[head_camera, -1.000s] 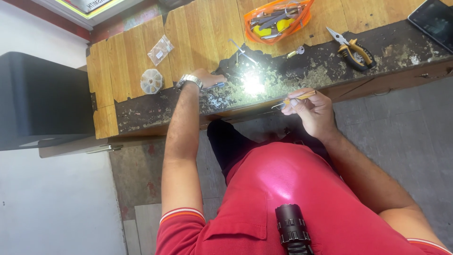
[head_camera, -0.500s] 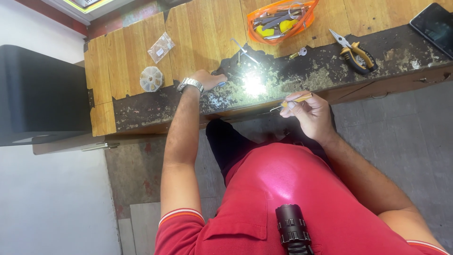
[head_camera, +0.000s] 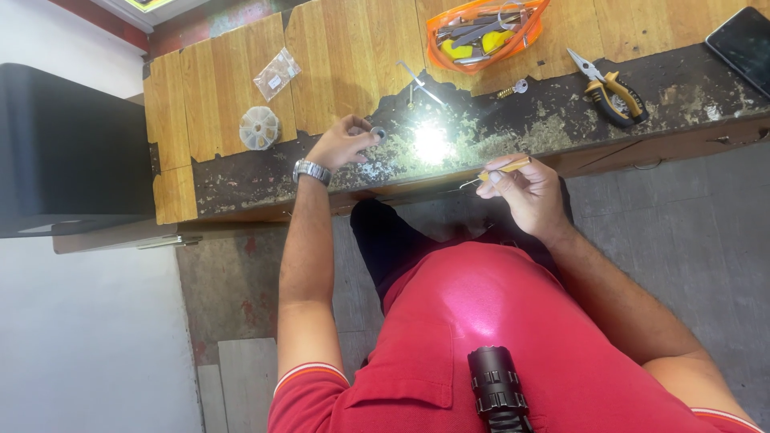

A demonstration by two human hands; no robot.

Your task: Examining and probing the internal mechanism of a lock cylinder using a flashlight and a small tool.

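Head view, left hand: the left hand (head_camera: 343, 143) rests on the bench (head_camera: 241, 172), fingers curled together and pinching a small dark ring-shaped part (head_camera: 378, 132) at the fingertips; a metal wristwatch (head_camera: 311, 171) sits on the wrist.
Head view, right hand: the right hand (head_camera: 525, 192) hovers just off the near edge of the bench, fingers closed on a thin yellow-handled tool (head_camera: 499, 170) whose fine metal tip points toward the left hand.
Between the hands: a bright glare spot (head_camera: 431, 143) lies on the worn dark strip of the bench, just beside the ring-shaped part; what lies under the glare cannot be told.
Beyond the left hand: a round clear parts box (head_camera: 259, 127) with small compartments, and farther off a small clear bag (head_camera: 277, 74), both on the wood-grain surface.
Beyond the glare spot: tweezers (head_camera: 420, 82) lie on the wood, near a small spring-like piece (head_camera: 512, 89).
Beyond the right hand: an orange see-through pouch (head_camera: 484, 32) holding tools, and pliers (head_camera: 608, 87) with yellow-and-black grips, well apart from the hand.
Far corner past the right hand: a dark phone (head_camera: 743, 46) lies flat.
Near the camera: a red shirt (head_camera: 481, 337) and a black cylindrical lamp (head_camera: 498, 390) at the chest.
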